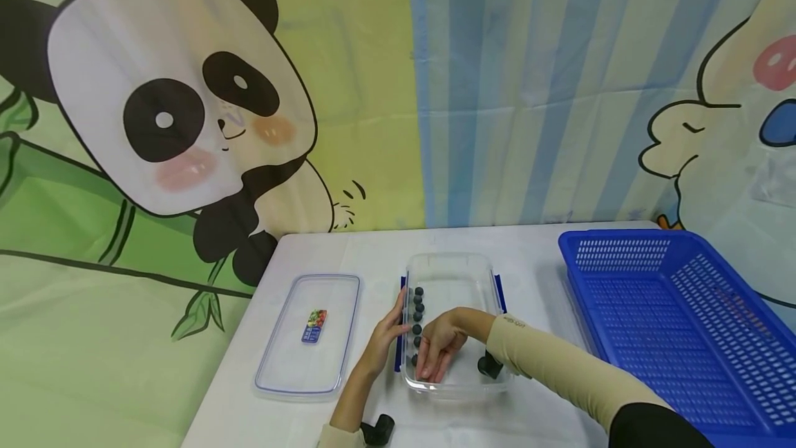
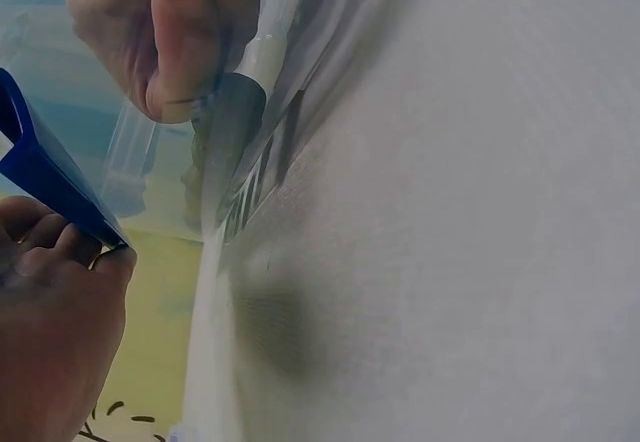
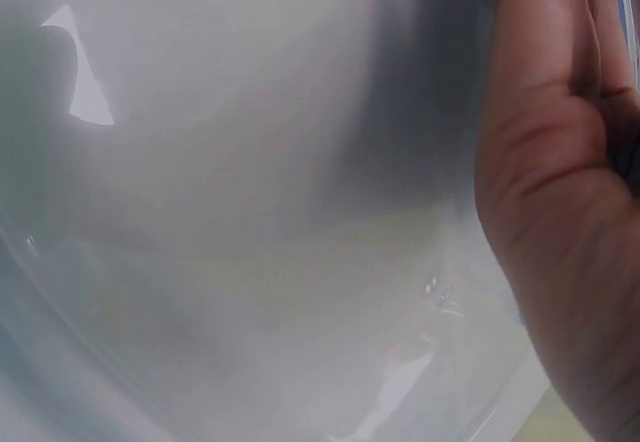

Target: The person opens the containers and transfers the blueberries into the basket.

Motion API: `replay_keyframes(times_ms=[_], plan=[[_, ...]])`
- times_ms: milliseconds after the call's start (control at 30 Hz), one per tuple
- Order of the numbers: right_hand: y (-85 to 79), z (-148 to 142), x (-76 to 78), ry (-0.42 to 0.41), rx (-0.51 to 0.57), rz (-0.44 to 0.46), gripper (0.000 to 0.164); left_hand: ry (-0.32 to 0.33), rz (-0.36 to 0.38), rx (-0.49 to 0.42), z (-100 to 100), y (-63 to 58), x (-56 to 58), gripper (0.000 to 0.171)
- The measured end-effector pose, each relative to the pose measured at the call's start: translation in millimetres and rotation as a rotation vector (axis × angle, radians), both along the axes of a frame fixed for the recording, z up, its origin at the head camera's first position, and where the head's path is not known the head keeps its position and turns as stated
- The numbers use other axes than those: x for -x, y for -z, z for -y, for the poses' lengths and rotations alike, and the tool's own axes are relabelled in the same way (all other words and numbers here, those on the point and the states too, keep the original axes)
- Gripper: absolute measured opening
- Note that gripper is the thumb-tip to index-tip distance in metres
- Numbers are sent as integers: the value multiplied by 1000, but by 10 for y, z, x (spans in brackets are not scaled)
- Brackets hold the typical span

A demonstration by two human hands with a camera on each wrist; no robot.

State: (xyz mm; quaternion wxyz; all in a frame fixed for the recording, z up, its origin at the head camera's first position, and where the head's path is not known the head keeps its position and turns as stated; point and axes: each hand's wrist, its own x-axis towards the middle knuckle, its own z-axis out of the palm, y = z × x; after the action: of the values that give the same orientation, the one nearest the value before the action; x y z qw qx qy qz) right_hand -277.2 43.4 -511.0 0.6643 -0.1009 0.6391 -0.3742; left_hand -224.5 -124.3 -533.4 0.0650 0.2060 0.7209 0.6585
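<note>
A clear plastic container [image 1: 463, 268] with blue side clasps stands on the white table. Small dark round balls [image 1: 419, 308] form a row along its left wall. My left hand [image 1: 381, 339] holds that wall from outside, its thumb over the rim; the left wrist view shows its fingers [image 2: 60, 247] curled at a blue clasp [image 2: 60, 187]. My right hand [image 1: 440, 344] reaches down into the container's front left corner, fingertips beside the nearest ball [image 1: 414, 359]. I cannot tell whether those fingers pinch a ball. The right wrist view shows mostly the container's bottom [image 3: 250, 162].
A clear lid [image 1: 305, 372] with a colourful label [image 1: 314, 326] lies left of the container. To the right stands a large blue mesh basket [image 1: 622, 235]. A cartoon panda curtain [image 1: 373, 123] hangs behind the table [image 1: 373, 247].
</note>
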Motion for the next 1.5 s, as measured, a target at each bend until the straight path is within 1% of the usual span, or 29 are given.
replay_keyframes(times_ms=[100, 167, 333, 433, 567, 633, 700, 767, 833, 933, 1000, 1067, 1133, 1233, 1300, 1367, 1433, 1500], plan=[[-1, 4, -1, -11, 2, -4, 19, 2, 9, 10, -1, -17, -5, 62], [-3, 3, 0, -9, 7, -7, 19, 8, 14, 10, -2, -60, -16, 62], [-42, -25, 24, -1, 34, -6, 19, 38, 7, 21, -10, -266, -91, 62], [-107, -64, 62, 3, 52, -23, 19, 40, 5, 40, -11, -342, -128, 62], [-275, -157, 147, 6, 98, -70, 18, 13, 2, 43, -17, -351, -148, 61], [-404, -235, 201, 2, 141, -92, 18, -12, -6, 36, -24, -335, -152, 61], [-567, -348, 252, -3, 189, -111, 17, -31, -23, 32, -30, -312, -156, 61], [-750, -514, 299, 0, 238, -133, 16, -44, -38, 18, -35, -289, -157, 60], [-939, -746, 337, 16, 293, -164, 15, -48, -48, 3, -37, -270, -157, 60], [-1187, -1226, 389, 50, 379, -207, 17, -40, -48, -16, -36, -255, -149, 60], [-1295, -1607, 425, 57, 446, -218, 20, -32, -48, -19, -32, -247, -145, 60], [-1350, -2016, 443, 76, 506, -239, 25, -27, -47, -21, -28, -238, -135, 60], [-1355, -2434, 447, 100, 556, -260, 29, -27, -49, -19, -26, -237, -135, 61], [-1260, -3045, 412, 175, 591, -311, 34, -31, -53, -17, -28, -254, -142, 61], [-1138, -3398, 372, 225, 586, -325, 36, -30, -58, -17, -31, -268, -149, 60], [-975, -3682, 312, 273, 559, -325, 37, -27, -65, -18, -35, -270, -150, 60], [-803, -3880, 236, 321, 511, -327, 35, -25, -68, -15, -38, -264, -150, 60], [-634, -4012, 163, 369, 452, -322, 33, -28, -68, -11, -42, -252, -149, 60]])
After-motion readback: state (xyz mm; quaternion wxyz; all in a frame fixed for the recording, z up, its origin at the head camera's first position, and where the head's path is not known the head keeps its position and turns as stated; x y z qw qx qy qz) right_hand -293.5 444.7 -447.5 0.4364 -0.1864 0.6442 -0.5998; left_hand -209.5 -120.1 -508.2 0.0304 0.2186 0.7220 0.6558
